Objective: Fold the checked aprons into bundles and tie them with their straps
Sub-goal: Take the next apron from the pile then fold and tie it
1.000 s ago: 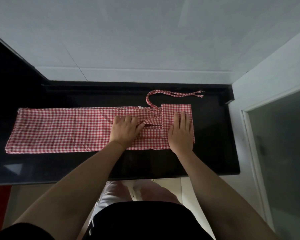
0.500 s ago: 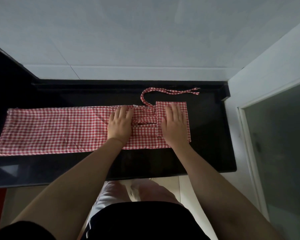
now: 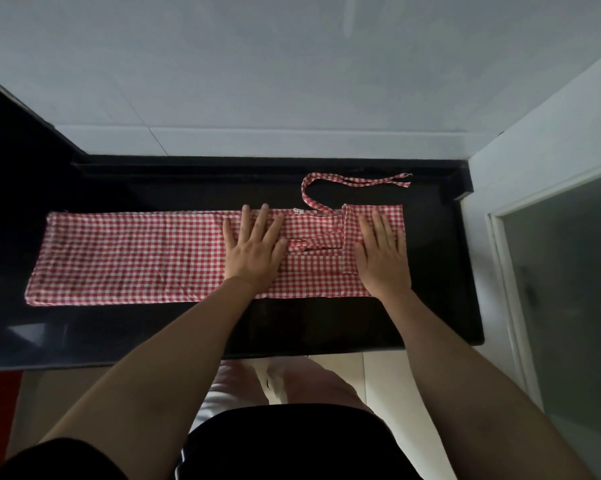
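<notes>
Apron (image 3: 136, 258): woven checked cloth, matt, lightly creased. Strap (image 3: 354, 181): same cloth. Counter (image 3: 292, 327): black, polished, glossy. Far wall (image 3: 292, 64): smooth pale tiles.

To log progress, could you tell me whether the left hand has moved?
Yes: left hand slid slightly left along the apron, away from its folded flap.

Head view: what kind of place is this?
Probably a home kitchen or utility corner: a glossy black counter set against a white tiled wall, with pale floor tiles below.
</notes>
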